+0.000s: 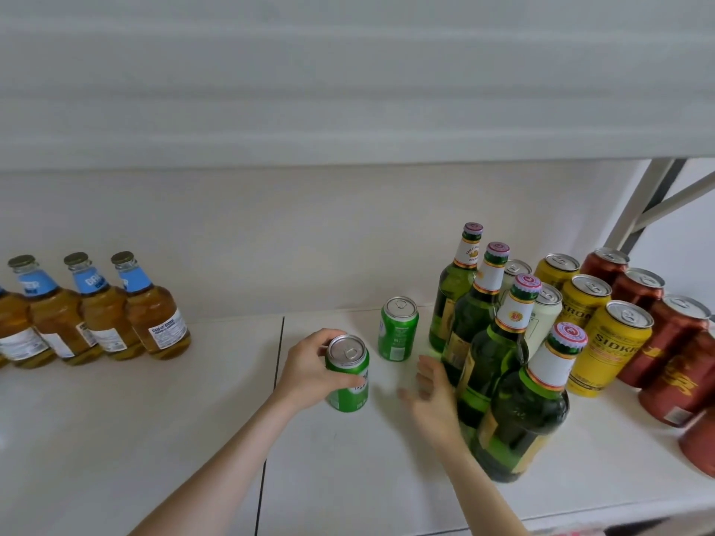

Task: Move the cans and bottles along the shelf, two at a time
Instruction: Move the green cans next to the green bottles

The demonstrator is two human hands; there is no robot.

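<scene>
My left hand [307, 371] grips a green can [348, 375] that stands on the white shelf [174, 419] near the middle. A second green can [398, 328] stands a little behind and to the right of it, untouched. My right hand [435, 396] hovers with relaxed fingers between the two cans and a row of several green bottles [495, 350]; it holds nothing. Several amber bottles [154, 311] with blue neck labels stand at the far left.
Yellow cans [611, 346], pale cans [543, 315] and red cans [673, 338] crowd the right end of the shelf. An upper shelf board [348, 90] hangs overhead. A grey metal upright [642, 199] stands at the back right. A seam [276, 353] splits the shelf surface.
</scene>
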